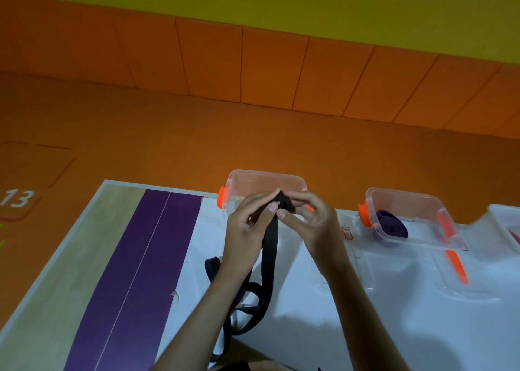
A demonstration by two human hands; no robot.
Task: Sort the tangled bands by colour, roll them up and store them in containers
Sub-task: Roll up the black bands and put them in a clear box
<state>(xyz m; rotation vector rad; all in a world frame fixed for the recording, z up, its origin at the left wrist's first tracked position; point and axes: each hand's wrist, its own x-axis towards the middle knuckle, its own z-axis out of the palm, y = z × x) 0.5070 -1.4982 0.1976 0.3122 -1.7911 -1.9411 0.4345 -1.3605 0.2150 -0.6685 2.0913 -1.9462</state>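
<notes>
One black band (270, 247) pinched at its rolled end by left hand (247, 227) and right hand (312, 218), two orange-clipped containers (264, 173) at counter (309, 328) far edge, one purple roll (392, 225) inside one.

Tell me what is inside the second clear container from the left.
A rolled purple band lies inside the container, near its front left corner. The rest looks bare through the clear walls. The orange clip hides a little of that corner.

Purple strip (163, 244) on wooden table (84, 244)
</notes>
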